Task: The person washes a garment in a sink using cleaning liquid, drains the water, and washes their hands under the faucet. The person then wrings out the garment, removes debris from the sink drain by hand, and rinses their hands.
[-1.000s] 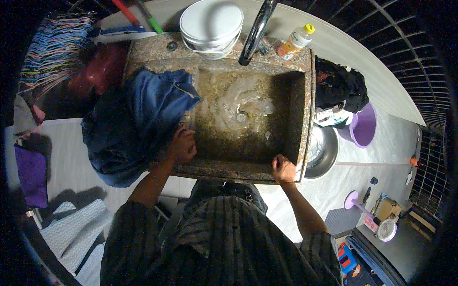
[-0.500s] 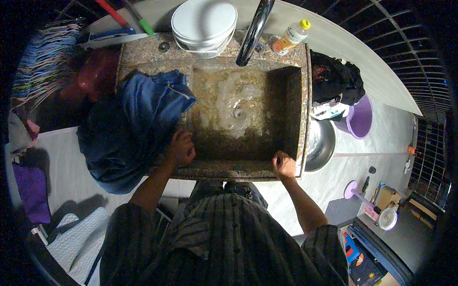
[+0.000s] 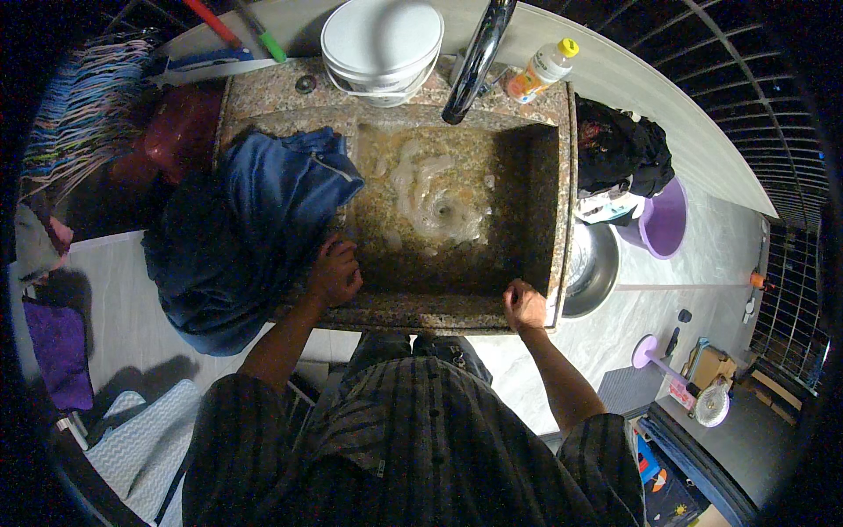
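Dirty, foamy water (image 3: 443,211) swirls around a small whirlpool in the stone sink (image 3: 421,312). A heap of wet blue jeans (image 3: 272,189) lies on the left ledge and hangs over its front. My left hand (image 3: 335,270) rests with curled fingers at the basin's near left edge, beside the jeans; I see nothing held in it. On the near right rim, my right hand (image 3: 524,305) lies closed in a loose fist, with nothing visible in it. Above the basin's far side juts a dark shiny faucet (image 3: 479,66).
Behind the sink stand a lidded white bucket (image 3: 382,48) and a yellow-capped bottle (image 3: 540,72). To the right are dark clothes (image 3: 623,145), a purple tub (image 3: 665,220) and a metal basin (image 3: 597,277). Many clothes hangers (image 3: 92,114) hang at the far left.
The foam has turned and spread differently around the whirlpool. Both hands keep their places on the sink's edge; the whole view has shifted slightly.
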